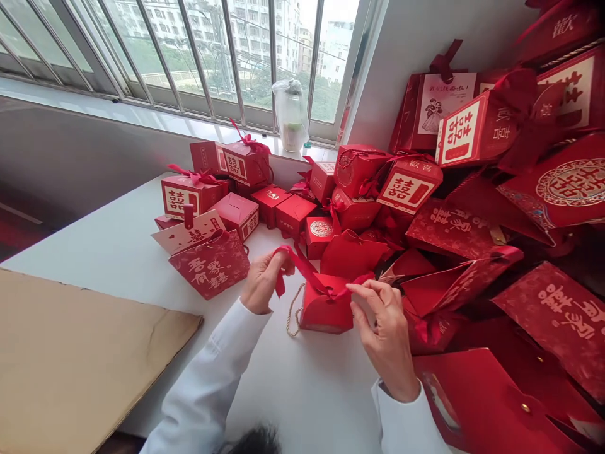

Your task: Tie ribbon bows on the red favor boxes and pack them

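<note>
A small red gift box (327, 309) stands on the white table, with a gold cord handle (293, 315) hanging at its left side. Red ribbon (306, 268) runs through the top of the box and is looped there. My left hand (263, 280) pinches one length of that ribbon, raised above and left of the box, with its tail hanging below the fingers. At the box's upper right, my right hand (385, 328) has bent fingers on the other part of the ribbon. Its thumb is lower, beside the box.
Finished-looking red boxes (189, 195) with ribbons stand at the back left, near a tilted red bag (210, 263). Many red boxes and bags (454, 227) are heaped on the right. Brown cardboard (89, 359) lies front left. A plastic-wrapped cup (290, 120) stands on the windowsill.
</note>
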`<move>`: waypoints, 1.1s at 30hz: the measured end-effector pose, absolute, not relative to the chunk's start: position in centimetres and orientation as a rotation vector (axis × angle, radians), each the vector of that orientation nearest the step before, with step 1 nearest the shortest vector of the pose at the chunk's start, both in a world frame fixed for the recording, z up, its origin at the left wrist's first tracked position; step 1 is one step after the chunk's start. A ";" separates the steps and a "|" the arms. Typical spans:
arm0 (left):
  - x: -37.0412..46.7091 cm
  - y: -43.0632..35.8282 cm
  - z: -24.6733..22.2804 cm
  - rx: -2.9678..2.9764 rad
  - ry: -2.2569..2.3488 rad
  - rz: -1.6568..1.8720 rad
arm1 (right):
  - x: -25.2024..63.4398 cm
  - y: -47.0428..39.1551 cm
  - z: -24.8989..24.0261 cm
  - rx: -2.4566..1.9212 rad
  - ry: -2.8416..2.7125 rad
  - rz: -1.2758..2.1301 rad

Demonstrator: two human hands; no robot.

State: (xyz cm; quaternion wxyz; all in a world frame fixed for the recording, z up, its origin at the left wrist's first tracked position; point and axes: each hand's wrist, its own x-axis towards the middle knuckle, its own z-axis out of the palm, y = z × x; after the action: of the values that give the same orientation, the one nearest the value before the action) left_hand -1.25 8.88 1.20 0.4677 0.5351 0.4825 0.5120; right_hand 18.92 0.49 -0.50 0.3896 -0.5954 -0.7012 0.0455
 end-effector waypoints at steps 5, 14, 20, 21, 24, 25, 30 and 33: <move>-5.6 9.3 0.2 1.593 1.484 1.111 | 18.8 2.3 -1.2 -1.433 -1.992 0.033; -4.0 7.5 0.9 2.214 1.224 0.766 | 18.5 1.7 -0.2 -1.500 -1.924 0.226; 0.5 7.1 -0.5 2.227 1.289 0.735 | 18.2 1.2 0.3 -1.608 -1.701 0.444; 0.7 7.1 -0.8 2.232 1.308 0.717 | 18.2 1.2 0.4 -1.623 -1.652 0.494; 0.8 7.1 -0.9 2.237 1.289 0.646 | 18.2 1.1 0.5 -1.684 -1.559 0.540; 0.8 7.1 -0.8 2.224 1.283 0.621 | 18.2 1.1 0.4 -1.718 -1.548 0.528; 0.6 6.8 -0.2 2.126 1.355 0.488 | 18.0 1.3 0.0 -1.854 -1.566 0.428; 0.4 6.8 0.0 2.102 1.363 0.482 | 17.8 1.2 0.0 -1.855 -1.559 0.402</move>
State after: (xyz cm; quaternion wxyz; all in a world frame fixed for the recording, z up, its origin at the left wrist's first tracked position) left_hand 0.44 6.81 0.02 0.2912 0.7882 0.5111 0.1807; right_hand 17.82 1.16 0.00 0.3360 -0.7113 -0.5978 0.1542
